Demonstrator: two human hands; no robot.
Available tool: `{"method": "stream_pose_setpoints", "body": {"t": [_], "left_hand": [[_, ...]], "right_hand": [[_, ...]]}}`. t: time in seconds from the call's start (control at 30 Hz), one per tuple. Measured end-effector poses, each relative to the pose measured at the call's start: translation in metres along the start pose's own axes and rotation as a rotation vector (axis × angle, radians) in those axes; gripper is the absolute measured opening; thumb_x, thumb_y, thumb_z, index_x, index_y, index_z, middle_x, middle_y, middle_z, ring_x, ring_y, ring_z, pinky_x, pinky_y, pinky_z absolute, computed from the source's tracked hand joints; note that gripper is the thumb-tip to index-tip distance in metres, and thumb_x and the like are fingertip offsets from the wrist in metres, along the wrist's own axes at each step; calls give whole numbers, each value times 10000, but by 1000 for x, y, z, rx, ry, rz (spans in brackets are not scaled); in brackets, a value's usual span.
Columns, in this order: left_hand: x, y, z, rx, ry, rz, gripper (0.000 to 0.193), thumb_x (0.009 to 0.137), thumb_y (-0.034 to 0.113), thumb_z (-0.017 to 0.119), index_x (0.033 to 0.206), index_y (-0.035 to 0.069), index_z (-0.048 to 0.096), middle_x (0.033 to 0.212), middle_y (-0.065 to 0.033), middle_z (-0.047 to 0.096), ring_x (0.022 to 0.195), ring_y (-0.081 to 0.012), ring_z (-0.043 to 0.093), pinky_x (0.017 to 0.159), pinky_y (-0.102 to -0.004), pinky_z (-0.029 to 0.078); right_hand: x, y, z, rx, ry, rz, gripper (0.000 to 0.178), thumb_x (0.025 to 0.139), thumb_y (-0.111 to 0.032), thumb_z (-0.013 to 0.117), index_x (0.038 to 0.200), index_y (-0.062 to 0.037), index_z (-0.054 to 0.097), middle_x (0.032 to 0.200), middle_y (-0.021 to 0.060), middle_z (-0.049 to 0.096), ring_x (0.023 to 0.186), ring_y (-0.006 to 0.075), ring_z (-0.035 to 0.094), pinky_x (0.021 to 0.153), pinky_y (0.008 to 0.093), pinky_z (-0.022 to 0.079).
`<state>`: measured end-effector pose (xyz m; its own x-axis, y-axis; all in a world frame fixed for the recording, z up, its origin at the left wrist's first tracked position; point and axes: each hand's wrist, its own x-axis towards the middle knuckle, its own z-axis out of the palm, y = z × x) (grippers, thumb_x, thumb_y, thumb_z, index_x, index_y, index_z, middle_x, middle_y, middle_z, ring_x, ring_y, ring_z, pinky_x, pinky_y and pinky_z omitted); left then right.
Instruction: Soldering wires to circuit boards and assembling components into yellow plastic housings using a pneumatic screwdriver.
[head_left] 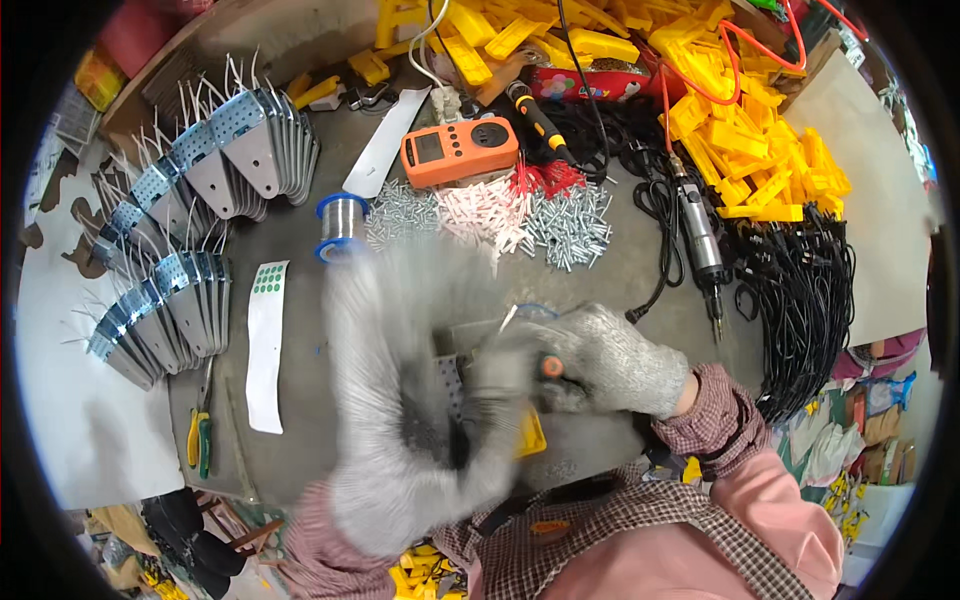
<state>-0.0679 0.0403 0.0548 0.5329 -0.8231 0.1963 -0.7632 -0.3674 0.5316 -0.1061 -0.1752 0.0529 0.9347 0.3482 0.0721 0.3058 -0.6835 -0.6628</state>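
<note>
Both my hands wear grey work gloves. My left hand (375,350) is smeared by motion over the middle of the bench, so its fingers cannot be read. Close beside it, my right hand (610,360) is closed, and a small orange round end (552,367) shows at its fingers. What that end belongs to is hidden. Between the hands a perforated metal plate (450,388) is partly visible, with a yellow plastic piece (531,434) below it. A thin pale stick-like piece (509,318) pokes up near my right fingertips.
Wired metal brackets (262,150) stand in rows at left. Beyond my hands are a solder spool (342,226), screws (570,228), pink-white sleeves (485,212) and an orange meter (459,152). At right lie an electric screwdriver (700,235), black cables (800,300) and yellow housings (745,140). Cutters (200,435) lie front left.
</note>
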Motion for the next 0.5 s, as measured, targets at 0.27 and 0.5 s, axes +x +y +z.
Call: {"method": "stream_pose_setpoints", "body": {"t": [0.27, 0.5], "left_hand": [[96, 31, -15, 85, 132, 300, 618, 948, 447, 556, 1416, 46, 509, 1522, -178, 441, 1461, -389, 324, 1223, -586, 145], [89, 44, -12, 191, 159, 478, 623, 929, 298, 636, 1488, 100, 445, 1551, -204, 392, 1455, -409, 326, 1189, -614, 220]], "right_hand": [[-27, 27, 21, -473, -74, -85, 418, 965, -286, 589, 1315, -58, 619, 1388, 146, 553, 1302, 312, 521, 1109, 400, 418], [-29, 25, 48, 73, 384, -59, 458, 967, -208, 556, 1407, -88, 523, 1452, 174, 479, 1382, 313, 427, 1180, 429, 315]]}}
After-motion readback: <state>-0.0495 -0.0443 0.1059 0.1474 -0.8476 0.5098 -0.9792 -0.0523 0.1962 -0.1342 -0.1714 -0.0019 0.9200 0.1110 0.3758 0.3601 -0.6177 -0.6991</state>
